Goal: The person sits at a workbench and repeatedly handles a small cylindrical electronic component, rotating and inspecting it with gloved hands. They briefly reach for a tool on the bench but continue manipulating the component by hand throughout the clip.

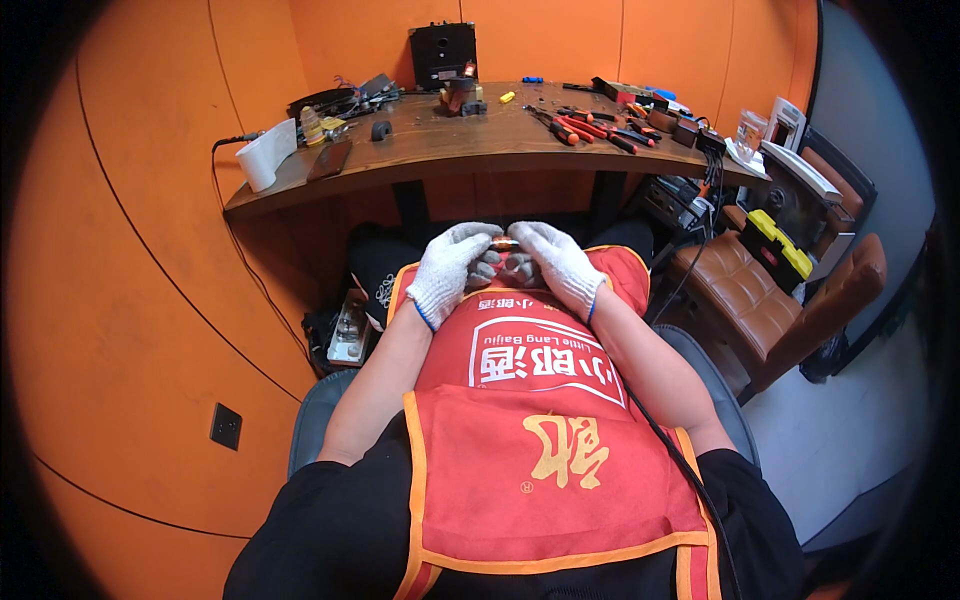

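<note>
Both of my hands wear whitish knit work gloves with grey fingertips and are raised over my lap, in front of the red apron (540,345). My left hand (453,265) pinches one end of a small, thin piece (505,243), which shows pale and orange-red between the fingertips. At its other end, my right hand (552,262) pinches it too, thumb and fingers closed. The piece is too small to name, and the fingers cover much of it. The two hands nearly meet.
Beyond my hands stands a wooden table (440,150) with several red-handled pliers (575,128), a paper roll (262,162), a black box (443,55) and tangled cables (340,98). At right, a brown chair (745,285) bears a yellow-and-black toolbox (775,245). A black cable crosses my apron.
</note>
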The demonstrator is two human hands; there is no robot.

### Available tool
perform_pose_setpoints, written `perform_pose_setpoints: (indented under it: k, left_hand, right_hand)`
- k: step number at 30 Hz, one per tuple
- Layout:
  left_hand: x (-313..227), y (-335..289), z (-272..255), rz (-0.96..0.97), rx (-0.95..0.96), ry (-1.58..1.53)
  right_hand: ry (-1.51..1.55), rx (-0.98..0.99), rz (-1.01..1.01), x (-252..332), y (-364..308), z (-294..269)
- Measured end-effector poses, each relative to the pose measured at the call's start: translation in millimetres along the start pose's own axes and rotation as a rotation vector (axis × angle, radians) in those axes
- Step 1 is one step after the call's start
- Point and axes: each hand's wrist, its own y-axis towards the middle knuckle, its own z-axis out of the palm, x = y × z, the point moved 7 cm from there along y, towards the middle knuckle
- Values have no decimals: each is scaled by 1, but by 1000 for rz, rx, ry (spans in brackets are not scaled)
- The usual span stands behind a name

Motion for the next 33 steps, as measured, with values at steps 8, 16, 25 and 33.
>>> perform_pose_setpoints:
  k: [8,16,25,33]
  left_hand:
    - [0,-2,-3,-36,44,28]
    - [-2,-3,9,37,41,52]
    - [-4,-3,11,68,28,53]
    - [-1,-2,0,-39,40,54]
  right_hand:
    - [-32,-30,-96,-2,2,2]
    - [-72,-19,-12,-7,6,-9]
    - [-130,-35,21,-6,6,-11]
    - [-142,-53,-116,-3,6,-4]
